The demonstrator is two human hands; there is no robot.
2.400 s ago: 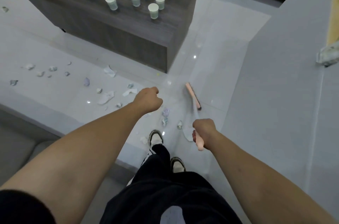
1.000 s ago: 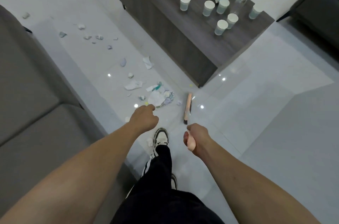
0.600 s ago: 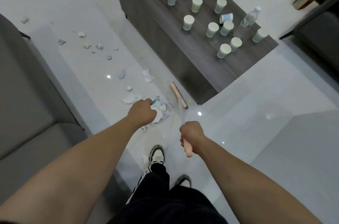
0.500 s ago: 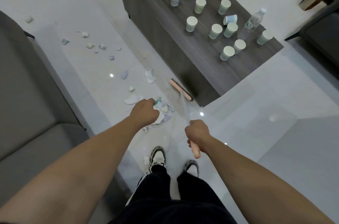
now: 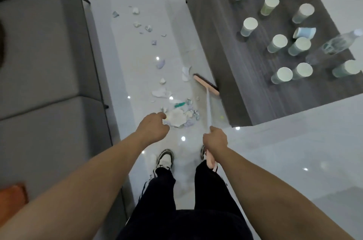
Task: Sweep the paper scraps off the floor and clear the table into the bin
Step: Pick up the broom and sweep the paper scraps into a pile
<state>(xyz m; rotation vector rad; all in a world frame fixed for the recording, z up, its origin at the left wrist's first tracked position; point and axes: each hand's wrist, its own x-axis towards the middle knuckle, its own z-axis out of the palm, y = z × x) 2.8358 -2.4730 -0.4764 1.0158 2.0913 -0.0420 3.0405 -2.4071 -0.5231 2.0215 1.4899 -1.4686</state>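
A grey sofa (image 5: 43, 47) flanks the floor (image 5: 294, 141). The left hand (image 5: 154, 128) hangs loosely curled, empty, over piled paper scraps (image 5: 179, 117). The right hand (image 5: 215, 140) grips the broom (image 5: 206, 84), its head beside the table (image 5: 253, 90) of paper cups (image 5: 249, 27).

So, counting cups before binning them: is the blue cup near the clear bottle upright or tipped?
Tipped. The blue cup lies on its side on the table, its wall facing up; neighbouring cups show round tops.

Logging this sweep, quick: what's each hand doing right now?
Left hand: loosely curled, holding nothing, above the scrap pile.
Right hand: gripping the broom handle.
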